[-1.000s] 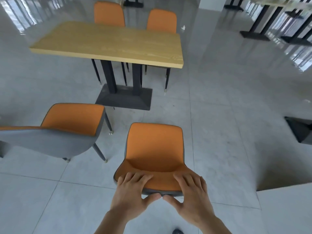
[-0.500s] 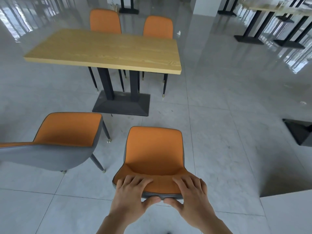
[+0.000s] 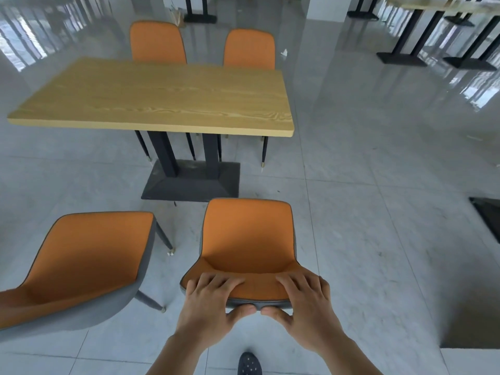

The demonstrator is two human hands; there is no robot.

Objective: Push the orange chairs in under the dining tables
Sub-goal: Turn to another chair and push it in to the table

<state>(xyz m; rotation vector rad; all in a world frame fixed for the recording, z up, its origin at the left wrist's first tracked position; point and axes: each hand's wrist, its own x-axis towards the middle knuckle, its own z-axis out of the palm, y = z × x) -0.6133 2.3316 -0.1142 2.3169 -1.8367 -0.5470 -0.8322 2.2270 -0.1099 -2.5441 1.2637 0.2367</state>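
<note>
You stand on a glossy grey tiled floor [image 3: 365, 185]. On it rests the black pedestal base [image 3: 190, 182] of a rectangular light wood surface [image 3: 162, 96]. Two orange chairs with grey shells [image 3: 246, 234] [image 3: 89, 255] stand on the tiles near you, apart from the surface. Two more orange chairs [image 3: 157, 40] [image 3: 249, 48] stand at its far side. Your dark dotted shoe [image 3: 249, 364] touches the floor below.

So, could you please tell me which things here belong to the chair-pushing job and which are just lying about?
Part of the job:
- held chair, gripped at its backrest by the left hand and right hand
- second pulled-out chair
- wooden table

Just lying about:
- crumpled paper scrap on the floor
- far table bases
- brown bag
</note>
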